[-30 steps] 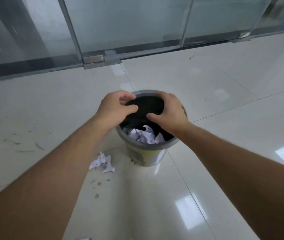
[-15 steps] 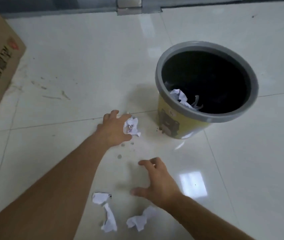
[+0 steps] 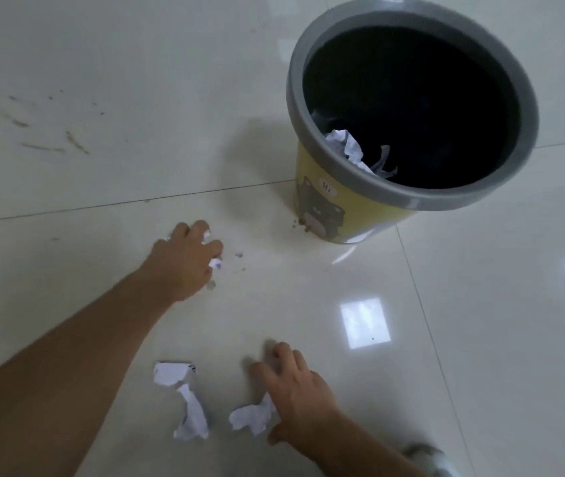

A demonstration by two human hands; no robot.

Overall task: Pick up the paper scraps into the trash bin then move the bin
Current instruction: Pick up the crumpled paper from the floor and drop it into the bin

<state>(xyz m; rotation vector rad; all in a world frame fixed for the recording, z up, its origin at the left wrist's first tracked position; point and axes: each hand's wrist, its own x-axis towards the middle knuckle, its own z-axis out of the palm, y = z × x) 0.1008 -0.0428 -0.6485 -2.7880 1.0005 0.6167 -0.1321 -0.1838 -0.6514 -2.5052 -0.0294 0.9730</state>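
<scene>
Left hand (image 3: 184, 259) curled tight around a paper scrap (image 3: 215, 262) low on the tile floor (image 3: 136, 98), likely gathering before the drop. Right hand (image 3: 294, 390) spread, fingers loose, touching another scrap (image 3: 251, 418); third scrap (image 3: 184, 401) lies between the arms. Trash bin (image 3: 312, 108) stands near, upright, scraps inside; bear picture on its side, no readable writing.

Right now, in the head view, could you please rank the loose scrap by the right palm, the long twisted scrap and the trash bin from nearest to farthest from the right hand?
From the right hand:
1. Loose scrap, touching its left edge.
2. Long twisted scrap, further left on the floor.
3. Trash bin, well ahead, to the upper right.
</scene>
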